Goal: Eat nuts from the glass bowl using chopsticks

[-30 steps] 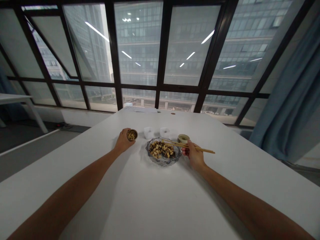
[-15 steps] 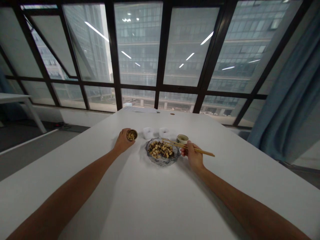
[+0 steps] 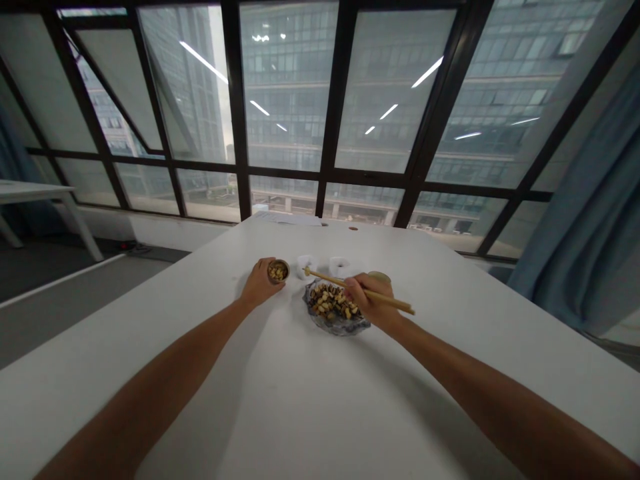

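Note:
My left hand is wrapped round a small brown cup filled with nuts, which stands on the white table. My right hand grips a pair of wooden chopsticks over a glass bowl of mixed nuts. The chopstick tips reach left past the bowl to about the left white cup and seem to hold a small piece. A patterned cup is mostly hidden behind my right hand.
Two small white cups stand behind the bowl, the right one beside the chopsticks. Papers lie at the table's far edge before large windows. A blue curtain hangs at the right. Another white table stands far left.
My right hand has moved left over the glass bowl, and the chopstick tips have swung left towards the brown cup. My left hand has kept its hold on that cup.

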Tool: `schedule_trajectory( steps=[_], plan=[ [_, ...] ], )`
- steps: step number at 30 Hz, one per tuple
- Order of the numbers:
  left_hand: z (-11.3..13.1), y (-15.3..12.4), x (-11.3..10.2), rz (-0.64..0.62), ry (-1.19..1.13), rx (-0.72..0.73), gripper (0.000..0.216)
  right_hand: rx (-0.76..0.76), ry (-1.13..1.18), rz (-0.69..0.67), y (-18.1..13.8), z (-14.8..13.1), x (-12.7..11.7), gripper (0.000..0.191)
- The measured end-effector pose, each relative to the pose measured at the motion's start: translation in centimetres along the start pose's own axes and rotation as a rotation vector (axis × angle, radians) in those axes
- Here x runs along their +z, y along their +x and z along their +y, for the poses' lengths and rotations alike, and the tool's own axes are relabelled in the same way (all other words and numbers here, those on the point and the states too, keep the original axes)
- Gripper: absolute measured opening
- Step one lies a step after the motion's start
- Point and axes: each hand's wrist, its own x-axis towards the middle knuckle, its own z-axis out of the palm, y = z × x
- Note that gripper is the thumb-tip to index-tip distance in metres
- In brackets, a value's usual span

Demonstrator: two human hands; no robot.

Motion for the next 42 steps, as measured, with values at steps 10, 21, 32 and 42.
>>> schedule_trajectory(
  steps=[10,21,32,42],
  plan=[
    [0.5,-0.1,-0.4,-0.026,-0.024,-0.01,0.07,0.21,0.373,-0.091,5.8,-1.8,6.6,0.054],
    [0.3,-0.1,-0.2,-0.018,0.033,-0.096,0.07,0.372,0.272,0.129,2.5,1.0,-3.7,0.064],
    [0.5,-0.1,-0.8,-0.028,0.03,-0.193,0.067,0.438,0.276,-0.002,1.2,2.7,-2.7,0.062],
    [0.1,-0.1,-0.6,-0.008,0.023,-0.21,0.064,0.497,0.427,0.105,1.9,4.2,-4.1,0.056]
  ],
)
